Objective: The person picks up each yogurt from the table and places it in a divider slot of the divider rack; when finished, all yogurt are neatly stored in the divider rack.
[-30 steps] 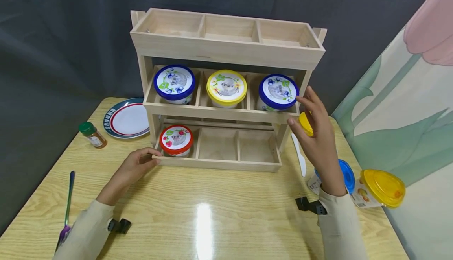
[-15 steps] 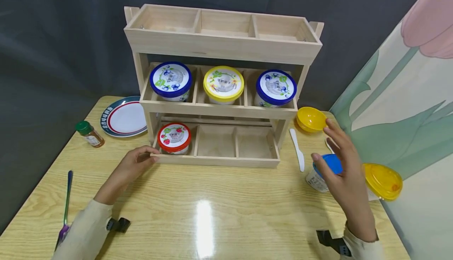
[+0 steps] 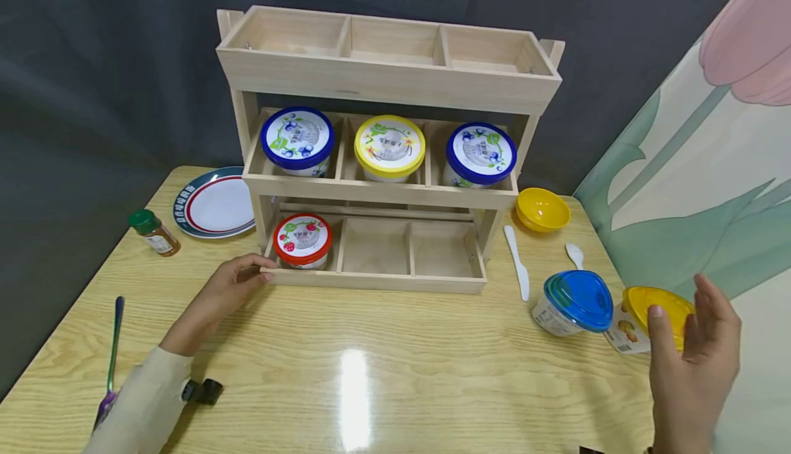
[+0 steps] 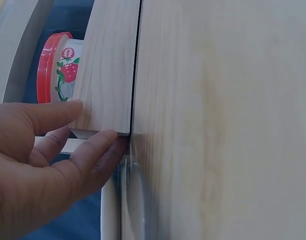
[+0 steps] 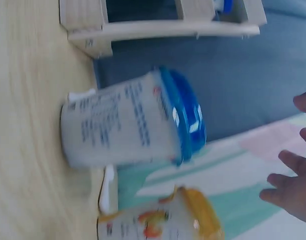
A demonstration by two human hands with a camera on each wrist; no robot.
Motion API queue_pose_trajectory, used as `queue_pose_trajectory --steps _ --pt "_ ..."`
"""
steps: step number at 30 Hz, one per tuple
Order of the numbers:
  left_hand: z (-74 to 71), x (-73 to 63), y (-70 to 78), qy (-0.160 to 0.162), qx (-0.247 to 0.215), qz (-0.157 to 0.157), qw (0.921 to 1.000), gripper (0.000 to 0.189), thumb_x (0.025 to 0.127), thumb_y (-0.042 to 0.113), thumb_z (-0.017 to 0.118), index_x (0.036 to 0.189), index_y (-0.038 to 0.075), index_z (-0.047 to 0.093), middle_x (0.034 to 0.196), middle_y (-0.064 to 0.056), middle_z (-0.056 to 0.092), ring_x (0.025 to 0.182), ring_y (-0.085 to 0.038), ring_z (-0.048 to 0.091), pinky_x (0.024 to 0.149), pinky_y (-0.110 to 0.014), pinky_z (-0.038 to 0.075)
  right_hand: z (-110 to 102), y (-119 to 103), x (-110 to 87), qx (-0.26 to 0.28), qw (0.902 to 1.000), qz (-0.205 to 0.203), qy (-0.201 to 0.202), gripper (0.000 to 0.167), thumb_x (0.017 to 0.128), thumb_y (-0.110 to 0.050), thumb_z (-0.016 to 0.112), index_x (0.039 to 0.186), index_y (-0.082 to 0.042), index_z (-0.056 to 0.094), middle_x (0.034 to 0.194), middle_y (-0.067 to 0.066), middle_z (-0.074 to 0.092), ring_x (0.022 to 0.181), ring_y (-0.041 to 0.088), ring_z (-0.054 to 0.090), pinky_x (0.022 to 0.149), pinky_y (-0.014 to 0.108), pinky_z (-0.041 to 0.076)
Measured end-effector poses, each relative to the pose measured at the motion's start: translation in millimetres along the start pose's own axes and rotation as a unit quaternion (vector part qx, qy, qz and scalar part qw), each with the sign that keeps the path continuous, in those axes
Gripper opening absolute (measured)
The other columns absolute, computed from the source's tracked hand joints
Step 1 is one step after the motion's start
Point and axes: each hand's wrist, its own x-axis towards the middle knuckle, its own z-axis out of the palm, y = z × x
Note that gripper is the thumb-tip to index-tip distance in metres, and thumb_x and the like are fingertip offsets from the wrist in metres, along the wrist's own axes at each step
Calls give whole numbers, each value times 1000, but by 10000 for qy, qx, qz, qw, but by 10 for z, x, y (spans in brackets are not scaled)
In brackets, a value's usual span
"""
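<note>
A three-tier wooden shelf (image 3: 377,281) stands on the table. My left hand (image 3: 225,292) grips the lower left corner of its bottom tray, with the thumb on the front board in the left wrist view. Just beside those fingers, a red-lidded strawberry tub (image 3: 303,240) sits in the bottom left compartment. The middle tier bears a blue-lidded tub (image 3: 298,138), a yellow-lidded tub (image 3: 390,146) and another blue-lidded tub (image 3: 480,154). At far right my right hand (image 3: 698,365), fingers spread and holding nothing, partly covers a yellow-lidded cup (image 3: 627,330). A blue-lidded cup (image 3: 575,303) stands left of it.
Right of the shelf are a yellow bowl (image 3: 543,210), a white knife (image 3: 518,265) and a white spoon (image 3: 575,255). To the left lie a plate (image 3: 219,203), a green-capped spice jar (image 3: 154,233) and a metallic rainbow-coloured utensil (image 3: 115,351). A painted wall borders the right side.
My right hand has moved from the blue-lidded tub at the right of the middle tier, down and right to the yellow-lidded cup. My left hand keeps its grip on the shelf corner.
</note>
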Motion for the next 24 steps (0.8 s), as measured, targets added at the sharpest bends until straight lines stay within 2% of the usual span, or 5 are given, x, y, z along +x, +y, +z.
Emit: queue_pose_trajectory --steps 5,10,15,19,24 --pt "3 -3 -27 -27 -30 -18 10000 28 114 10 57 137 -6 63 150 -28 53 137 -43 53 92 -17 48 -92 179 23 -154 9966 732 357 61 109 -6 60 166 -19 43 171 2 37 159 13 23 131 37 6" --pt "-1 -1 -39 -25 -57 -16 10000 29 114 9 57 137 -6 63 151 -28 54 139 -44 52 92 -17 48 -129 337 33 -283 9863 1610 243 62 111 -8 56 168 -27 39 178 -5 22 163 9 11 131 36 2" --pt "-8 13 -44 -8 -69 -47 10000 29 114 9 58 138 -6 63 153 -28 52 141 -45 51 92 -17 48 -142 511 61 -299 9798 1977 56 62 111 -13 59 168 -29 40 180 -8 12 164 10 8 131 42 4" --pt "-10 10 -43 -4 -57 -104 9999 30 113 9 58 139 -6 62 154 -29 51 140 -45 52 92 -18 48 -148 638 66 -500 9728 2246 -279 64 112 -21 59 171 -32 35 180 -10 2 165 13 3 131 47 7" --pt "-9 -4 -33 10 -12 -174 9998 29 114 10 57 139 -5 63 153 -28 51 138 -43 54 92 -19 49 -123 751 57 -592 9660 2468 -482 62 113 -24 58 171 -27 36 179 -10 -4 165 17 2 130 44 20"
